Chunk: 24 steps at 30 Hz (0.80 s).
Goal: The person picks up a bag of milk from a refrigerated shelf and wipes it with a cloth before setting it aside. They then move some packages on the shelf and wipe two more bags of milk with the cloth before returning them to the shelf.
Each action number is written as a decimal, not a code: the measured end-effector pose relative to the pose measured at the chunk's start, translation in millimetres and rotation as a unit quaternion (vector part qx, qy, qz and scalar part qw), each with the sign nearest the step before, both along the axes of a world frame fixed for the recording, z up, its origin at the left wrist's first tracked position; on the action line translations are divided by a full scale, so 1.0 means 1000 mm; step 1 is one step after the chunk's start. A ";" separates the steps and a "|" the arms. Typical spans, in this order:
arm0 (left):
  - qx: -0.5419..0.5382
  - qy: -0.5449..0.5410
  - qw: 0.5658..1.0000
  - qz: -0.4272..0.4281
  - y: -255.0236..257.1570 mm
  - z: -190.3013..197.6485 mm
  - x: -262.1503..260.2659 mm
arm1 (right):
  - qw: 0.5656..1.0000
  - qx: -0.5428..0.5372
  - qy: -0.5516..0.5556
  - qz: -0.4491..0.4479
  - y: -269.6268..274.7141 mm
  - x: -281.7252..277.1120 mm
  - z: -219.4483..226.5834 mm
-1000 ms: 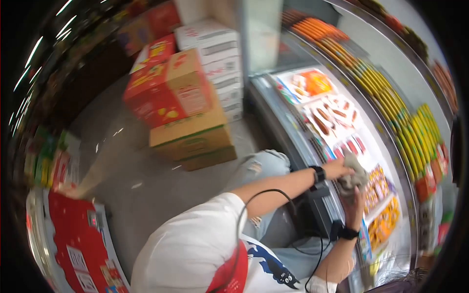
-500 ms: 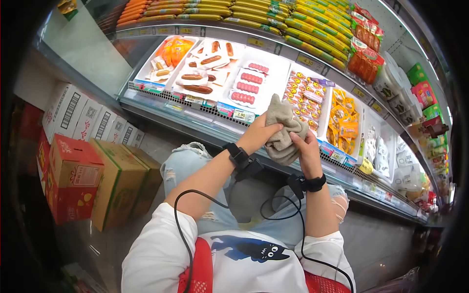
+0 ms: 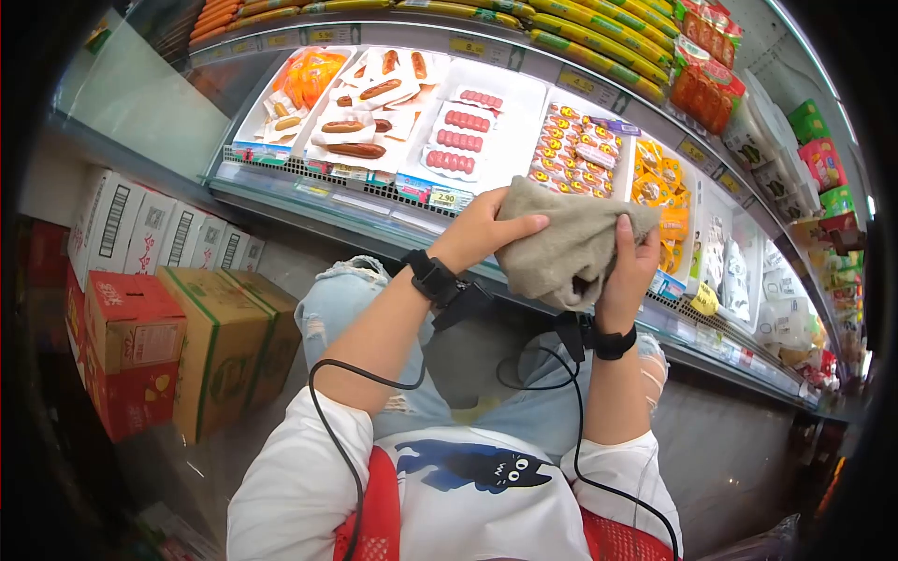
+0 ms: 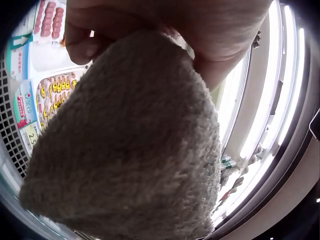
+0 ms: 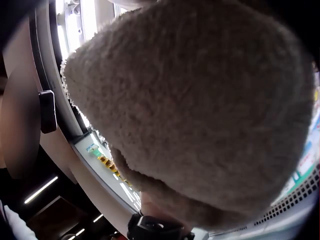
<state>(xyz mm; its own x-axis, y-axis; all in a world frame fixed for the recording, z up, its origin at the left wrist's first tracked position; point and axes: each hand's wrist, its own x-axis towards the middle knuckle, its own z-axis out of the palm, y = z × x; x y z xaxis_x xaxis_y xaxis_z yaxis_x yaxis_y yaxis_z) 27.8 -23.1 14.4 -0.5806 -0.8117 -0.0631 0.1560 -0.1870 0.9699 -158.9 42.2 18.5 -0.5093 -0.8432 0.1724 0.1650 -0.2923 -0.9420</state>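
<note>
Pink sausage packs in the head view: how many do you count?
4, in a column in the white tray: the rearmost pack, second pack, third pack and front pack. More may be hidden underneath.

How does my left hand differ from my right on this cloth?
In the head view, the left hand grips the cloth at its left; the right hand, at its right. The left thumb points rightward; the right thumb points up the picture. Both wrists wear black straps.
</note>
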 end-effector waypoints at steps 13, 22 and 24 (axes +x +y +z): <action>0.214 0.331 0.909 -0.139 0.008 -0.024 0.005 | 0.996 -0.013 -0.036 0.076 0.006 -0.018 -0.004; 0.241 0.089 0.932 -0.254 0.022 -0.038 -0.036 | 0.994 0.033 0.082 0.071 0.023 -0.020 -0.001; 0.307 0.186 0.901 -0.242 0.024 -0.037 -0.032 | 0.992 0.057 0.085 0.076 0.028 -0.022 0.004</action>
